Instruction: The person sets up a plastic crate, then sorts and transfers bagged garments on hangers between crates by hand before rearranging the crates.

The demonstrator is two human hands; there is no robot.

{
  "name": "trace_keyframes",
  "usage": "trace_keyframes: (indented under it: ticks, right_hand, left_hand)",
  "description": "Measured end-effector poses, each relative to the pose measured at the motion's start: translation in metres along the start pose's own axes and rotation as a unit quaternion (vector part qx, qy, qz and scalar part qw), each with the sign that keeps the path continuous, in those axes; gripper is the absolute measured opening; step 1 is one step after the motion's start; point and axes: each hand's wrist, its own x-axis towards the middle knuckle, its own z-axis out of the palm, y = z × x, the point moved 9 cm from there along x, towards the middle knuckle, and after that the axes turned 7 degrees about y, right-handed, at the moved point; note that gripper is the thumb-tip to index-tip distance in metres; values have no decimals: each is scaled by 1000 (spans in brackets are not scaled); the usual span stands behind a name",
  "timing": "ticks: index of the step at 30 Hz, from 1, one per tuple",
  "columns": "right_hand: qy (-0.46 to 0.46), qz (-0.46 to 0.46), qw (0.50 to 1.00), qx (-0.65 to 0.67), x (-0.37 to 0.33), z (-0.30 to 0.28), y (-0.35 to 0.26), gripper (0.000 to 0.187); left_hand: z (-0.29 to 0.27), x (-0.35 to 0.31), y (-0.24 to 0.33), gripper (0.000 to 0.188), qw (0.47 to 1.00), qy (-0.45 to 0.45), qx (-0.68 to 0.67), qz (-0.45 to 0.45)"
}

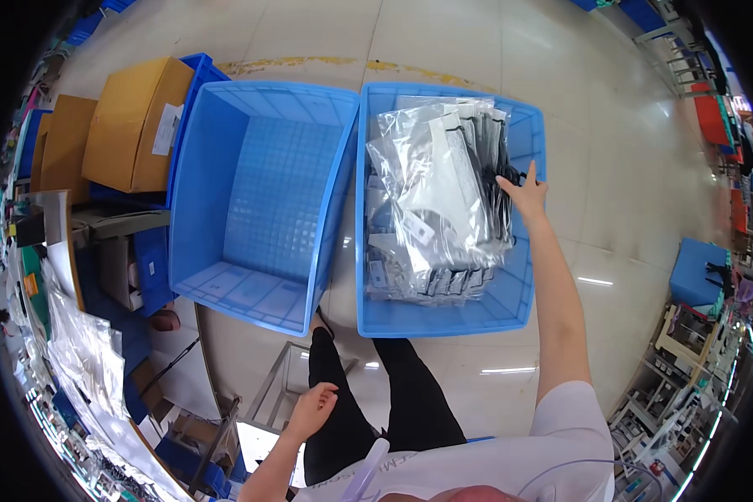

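My right hand point(527, 194) reaches over the right side of a blue plastic bin point(443, 322). Its thumb and fingers are spread apart, with the thumb tip at the edge of a stack of clear plastic bags point(439, 188) that hold black and grey flat items. What is inside the bags cannot be made out exactly. More bagged pieces point(456, 283) lie lower in the same bin, partly under the stack. Down by my thigh, my left hand point(314, 408) hangs with its fingers curled in, and nothing shows in it.
A second blue bin point(276, 192) with a bare bottom stands directly left of the first. Beyond it are a cardboard box point(138, 125) and a work table with clear plastic bags point(84, 343). A metal-framed stool point(272, 393) is beside my legs. A blue box point(696, 272) stands far right.
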Motion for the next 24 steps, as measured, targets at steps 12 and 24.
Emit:
trace_keyframes:
  ticks: [12,24]
  right_hand:
    - [-229,-67,921,-308,-63,225,154,87]
    - [-260,-250,897,-257,-194,159,57,71]
  left_hand:
    - [-11,18,-51,24,996,46,-1,-78]
    - [-128,-37,-54,24,974,221,-46,-1]
